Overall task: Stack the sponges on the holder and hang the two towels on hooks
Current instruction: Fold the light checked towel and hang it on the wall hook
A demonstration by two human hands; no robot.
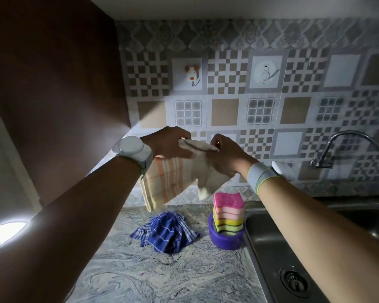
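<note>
My left hand [170, 142] and my right hand [224, 157] both grip the top edge of a cream towel with orange stripes [166, 182], held up in front of the tiled wall above the counter. A blue checked towel [165, 231] lies crumpled on the marble counter below. Several sponges [228, 212], pink, yellow and green, stand stacked in a purple holder [224, 240] beside the sink. Two hooks are on the wall: a dog-shaped hook [192, 75] and a pale dog hook [265, 72] to its right.
A steel sink [293, 254] with a drain fills the right side, and a tap [346, 147] curves over it. A dark brown cabinet [53, 84] rises on the left. The marble counter [162, 276] extends toward me.
</note>
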